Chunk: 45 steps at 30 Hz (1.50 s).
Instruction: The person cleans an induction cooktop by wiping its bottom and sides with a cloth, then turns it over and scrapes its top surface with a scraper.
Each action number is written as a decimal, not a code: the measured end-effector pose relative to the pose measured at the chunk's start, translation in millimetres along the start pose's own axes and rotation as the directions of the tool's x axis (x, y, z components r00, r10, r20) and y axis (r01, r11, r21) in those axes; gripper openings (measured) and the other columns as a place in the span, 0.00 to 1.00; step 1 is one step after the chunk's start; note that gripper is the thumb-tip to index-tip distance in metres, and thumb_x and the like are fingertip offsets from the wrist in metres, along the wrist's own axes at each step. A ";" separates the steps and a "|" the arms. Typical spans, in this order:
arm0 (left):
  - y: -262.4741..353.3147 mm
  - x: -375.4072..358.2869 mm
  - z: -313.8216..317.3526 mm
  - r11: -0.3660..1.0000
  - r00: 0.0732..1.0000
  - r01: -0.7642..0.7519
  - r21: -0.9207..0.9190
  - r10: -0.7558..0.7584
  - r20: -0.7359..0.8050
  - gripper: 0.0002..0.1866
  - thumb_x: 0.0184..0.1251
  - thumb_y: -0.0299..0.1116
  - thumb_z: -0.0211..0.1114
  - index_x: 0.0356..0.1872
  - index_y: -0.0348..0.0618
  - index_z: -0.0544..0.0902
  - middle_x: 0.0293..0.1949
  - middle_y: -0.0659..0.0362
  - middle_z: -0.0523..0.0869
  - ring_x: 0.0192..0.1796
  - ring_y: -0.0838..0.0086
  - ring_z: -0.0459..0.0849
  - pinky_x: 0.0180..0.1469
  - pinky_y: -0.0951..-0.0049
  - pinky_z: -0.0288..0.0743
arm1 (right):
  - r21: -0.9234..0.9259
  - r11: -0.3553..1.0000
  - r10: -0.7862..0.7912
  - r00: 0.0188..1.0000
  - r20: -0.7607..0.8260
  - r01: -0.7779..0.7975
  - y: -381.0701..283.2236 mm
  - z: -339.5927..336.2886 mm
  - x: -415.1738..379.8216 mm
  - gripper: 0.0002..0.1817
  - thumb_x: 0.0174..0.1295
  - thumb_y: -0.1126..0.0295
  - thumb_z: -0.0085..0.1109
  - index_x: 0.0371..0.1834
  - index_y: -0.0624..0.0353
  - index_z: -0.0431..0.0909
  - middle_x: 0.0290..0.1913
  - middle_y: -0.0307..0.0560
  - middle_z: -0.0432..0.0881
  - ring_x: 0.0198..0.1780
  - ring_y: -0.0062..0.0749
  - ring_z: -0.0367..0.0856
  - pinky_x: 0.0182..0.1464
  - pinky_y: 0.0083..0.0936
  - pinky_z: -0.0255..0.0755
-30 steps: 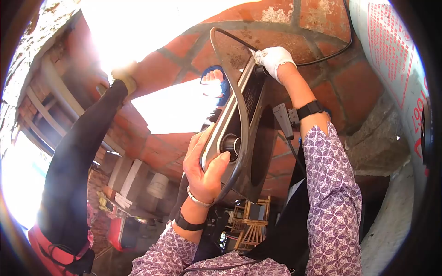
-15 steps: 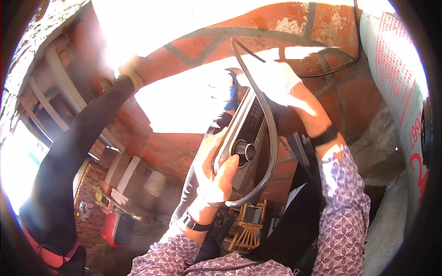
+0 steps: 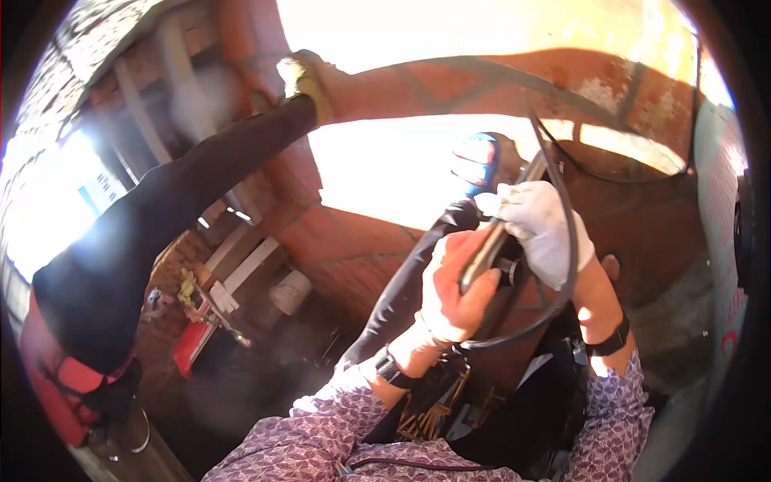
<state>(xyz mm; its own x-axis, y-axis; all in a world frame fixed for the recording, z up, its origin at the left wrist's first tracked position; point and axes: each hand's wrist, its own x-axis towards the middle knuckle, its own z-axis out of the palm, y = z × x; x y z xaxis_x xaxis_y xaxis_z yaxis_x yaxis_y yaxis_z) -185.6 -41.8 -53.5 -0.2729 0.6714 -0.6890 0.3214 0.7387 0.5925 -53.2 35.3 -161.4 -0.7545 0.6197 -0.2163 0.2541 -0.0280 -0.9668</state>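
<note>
My left hand [image 3: 451,293] is wrapped around the near edge of a box-shaped device, its thumb beside the black knob [image 3: 507,271]. On the device's upper part lies my right hand [image 3: 546,233], fingers curled over it, looking white as if gloved or in strong sun. Both hands cover most of the device, including its panel. A thick dark cable [image 3: 572,265] loops in front of my right hand and down past the device's lower end. Dark bands circle both my wrists. Just beyond the device is a blue-strapped end of a dark-clad limb [image 3: 486,165].
Another dark-clad limb [image 3: 201,173] with a yellowish end stretches across the left. Red tiled floor [image 3: 361,233] lies in sun and shade. A printed sack [image 3: 723,217] stands at the right. Lower left are a whitish bucket [image 3: 291,292] and a red object [image 3: 193,345].
My right hand has come back from the device's far end onto its front. The view has swung, so device and hands appear further right and lower.
</note>
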 end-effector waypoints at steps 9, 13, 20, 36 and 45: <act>-7.2 -10.4 6.8 0.996 0.998 -0.040 0.074 0.037 0.043 0.35 0.45 0.35 0.60 0.60 0.30 0.71 0.54 0.44 0.73 0.56 0.53 0.71 0.60 0.57 0.65 | 0.755 0.606 0.497 0.860 -0.114 -0.250 213.0 22.7 -38.3 0.16 0.70 0.67 0.49 0.54 0.65 0.75 0.39 0.45 0.81 0.39 0.28 0.80 0.44 0.19 0.75; 1.2 -27.9 6.2 0.998 0.991 -0.053 0.041 0.048 0.127 0.38 0.45 0.35 0.58 0.64 0.30 0.68 0.54 0.43 0.72 0.57 0.52 0.70 0.63 0.58 0.63 | 0.830 0.451 0.640 0.767 -0.046 -0.327 215.5 33.5 -83.3 0.18 0.72 0.63 0.45 0.57 0.63 0.74 0.46 0.45 0.80 0.45 0.30 0.80 0.50 0.24 0.74; 21.8 -44.3 4.6 0.962 0.939 -0.271 -0.031 0.272 0.210 0.37 0.42 0.30 0.60 0.62 0.31 0.70 0.58 0.37 0.69 0.58 0.46 0.69 0.64 0.53 0.62 | 0.967 -0.232 0.383 0.904 0.190 -0.105 325.2 23.2 -144.8 0.23 0.71 0.53 0.45 0.61 0.57 0.70 0.49 0.44 0.80 0.50 0.36 0.80 0.54 0.33 0.74; 32.9 -97.6 -16.5 0.918 0.909 -0.377 -0.126 0.392 0.139 0.31 0.36 0.26 0.62 0.52 0.33 0.79 0.53 0.42 0.76 0.51 0.55 0.77 0.54 0.61 0.72 | 0.019 0.971 0.176 0.655 -0.735 -0.240 21.0 -159.6 -52.2 0.19 0.72 0.58 0.47 0.48 0.66 0.77 0.41 0.45 0.81 0.39 0.29 0.82 0.38 0.36 0.81; 9.9 -76.0 10.4 0.927 0.930 -0.344 -0.151 0.358 0.076 0.33 0.38 0.21 0.58 0.56 0.34 0.76 0.50 0.47 0.77 0.50 0.59 0.76 0.55 0.68 0.70 | 0.689 0.701 0.484 0.588 -0.648 0.184 -34.0 -154.7 -18.1 0.25 0.72 0.56 0.48 0.34 0.74 0.75 0.33 0.59 0.82 0.29 0.33 0.83 0.29 0.24 0.79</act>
<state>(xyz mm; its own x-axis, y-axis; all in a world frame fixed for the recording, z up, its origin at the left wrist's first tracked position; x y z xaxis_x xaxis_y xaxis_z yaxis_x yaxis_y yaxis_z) -152.3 -86.2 0.4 -0.0695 0.8848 -0.4608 0.2551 0.4623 0.8492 45.5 146.5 -103.5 0.0718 0.8594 -0.5063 -0.3778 -0.4463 -0.8112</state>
